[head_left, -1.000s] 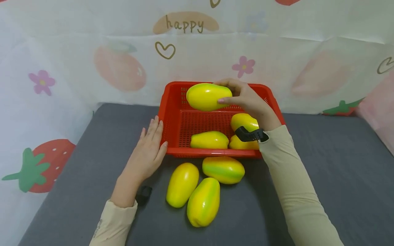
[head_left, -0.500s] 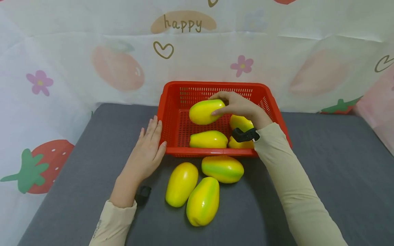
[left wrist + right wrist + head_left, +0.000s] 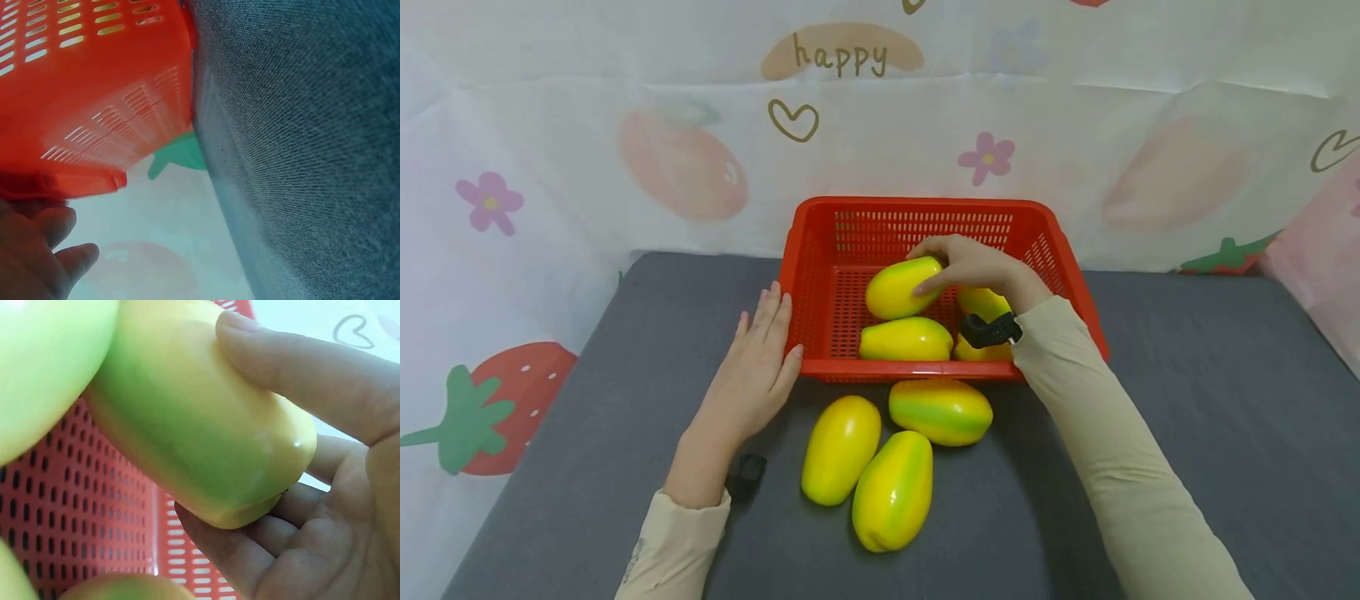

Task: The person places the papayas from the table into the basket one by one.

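We see the right hand point(image 3: 976, 263) grip one end of a yellow-green fruit point(image 3: 892, 290) inside the red basket point(image 3: 880, 368), the left hand point(image 3: 749, 367) resting straight-fingered against the basket's left side. Three other fruits point(image 3: 906, 340) lie nearby inside, three loose fruits point(image 3: 892, 493) on the table point(image 3: 1202, 400) in front.

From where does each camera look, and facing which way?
Head: worn there, facing forward and down at the red basket; left hand and right hand show.
Left wrist: worn there, facing the basket's outside; fingers show.
Right wrist: worn there, facing the held fruit; thumb and fingers show.
Head and right wrist share that fruit.
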Demonstrator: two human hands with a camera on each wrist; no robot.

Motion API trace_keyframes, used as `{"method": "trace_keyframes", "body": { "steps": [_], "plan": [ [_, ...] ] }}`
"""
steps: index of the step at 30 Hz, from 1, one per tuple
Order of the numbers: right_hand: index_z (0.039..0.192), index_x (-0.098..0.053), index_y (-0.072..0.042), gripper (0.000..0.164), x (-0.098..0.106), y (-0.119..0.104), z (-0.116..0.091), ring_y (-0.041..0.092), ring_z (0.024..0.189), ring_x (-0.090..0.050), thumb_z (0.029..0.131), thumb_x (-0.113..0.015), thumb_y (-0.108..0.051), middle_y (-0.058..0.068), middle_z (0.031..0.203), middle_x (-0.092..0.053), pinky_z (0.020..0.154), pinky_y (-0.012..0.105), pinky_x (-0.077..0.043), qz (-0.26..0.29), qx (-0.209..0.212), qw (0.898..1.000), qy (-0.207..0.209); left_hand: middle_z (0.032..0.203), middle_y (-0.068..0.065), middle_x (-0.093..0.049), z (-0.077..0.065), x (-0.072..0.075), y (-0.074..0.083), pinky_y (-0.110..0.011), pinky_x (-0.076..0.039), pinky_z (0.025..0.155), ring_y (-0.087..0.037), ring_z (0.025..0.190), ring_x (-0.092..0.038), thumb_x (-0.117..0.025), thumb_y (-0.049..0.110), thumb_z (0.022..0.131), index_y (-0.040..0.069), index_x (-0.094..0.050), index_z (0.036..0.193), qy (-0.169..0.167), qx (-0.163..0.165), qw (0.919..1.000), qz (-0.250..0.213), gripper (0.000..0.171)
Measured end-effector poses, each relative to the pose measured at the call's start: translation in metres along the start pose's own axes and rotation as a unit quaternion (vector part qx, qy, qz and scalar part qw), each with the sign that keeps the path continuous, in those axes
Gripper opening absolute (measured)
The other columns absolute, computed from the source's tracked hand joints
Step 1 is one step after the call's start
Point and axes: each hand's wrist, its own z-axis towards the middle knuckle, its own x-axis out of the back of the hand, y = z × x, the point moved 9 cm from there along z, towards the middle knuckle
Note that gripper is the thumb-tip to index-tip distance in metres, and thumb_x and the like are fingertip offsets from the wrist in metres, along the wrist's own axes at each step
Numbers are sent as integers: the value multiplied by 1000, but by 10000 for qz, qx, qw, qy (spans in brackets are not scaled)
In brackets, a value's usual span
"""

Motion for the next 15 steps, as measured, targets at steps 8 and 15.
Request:
{"method": "trace_keyframes", "body": {
  "steps": [8, 15],
  "plan": [
    [131, -52, -5, 55, -5, 10, 2, 28, 102, -51, 81, -73, -16, 12, 120, -56, 95, 41, -42, -125, -268, 9994, -193, 155, -20, -8, 0, 0, 0, -53, -8, 112, -33, 143, -7, -41, 23, 98, -7, -18, 147, 18, -19, 10000, -41, 62],
    [130, -53, -4, 54, -6, 9, 2, 28, 103, -50, 81, -73, -15, 13, 120, -56, 97, 42, -41, -137, -252, 9994, -211, 155, -20, -8, 1, 0, 0, -54, -9, 112, -33, 143, -8, -42, 22, 98, -7, -19, 147, 41, -28, 10000, 0, 62]
  ]
}}
